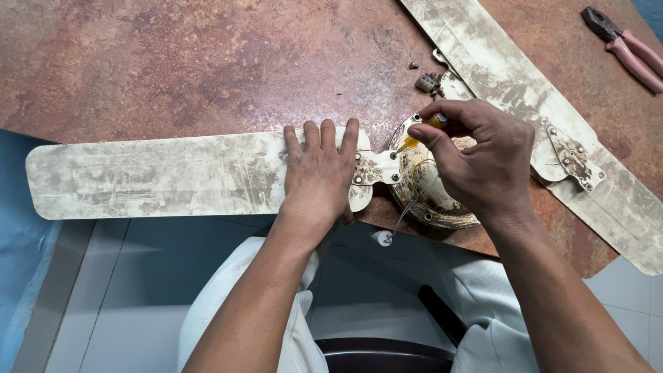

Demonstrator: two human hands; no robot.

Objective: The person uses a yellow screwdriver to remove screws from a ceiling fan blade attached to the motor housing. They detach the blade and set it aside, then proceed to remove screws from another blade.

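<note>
My left hand point(319, 173) lies flat, fingers together, on the inner end of a dirty cream fan blade point(152, 176) that reaches left past the table edge. The blade's metal bracket point(376, 168) is joined to a round, grimy fan motor housing point(431, 190). My right hand point(476, 159) is over the housing, pinching a small yellow-handled screwdriver point(423, 132) whose tip points down toward the bracket end. A thin wire point(400, 221) hangs from the housing.
Two more fan blades point(511, 76) with a bracket point(573, 159) lie diagonally at the right. Loose screws and a small metal part point(427, 81) sit near them. Pink-handled pliers point(625, 48) rest at the top right. The mottled brown table point(173, 62) ends near my lap.
</note>
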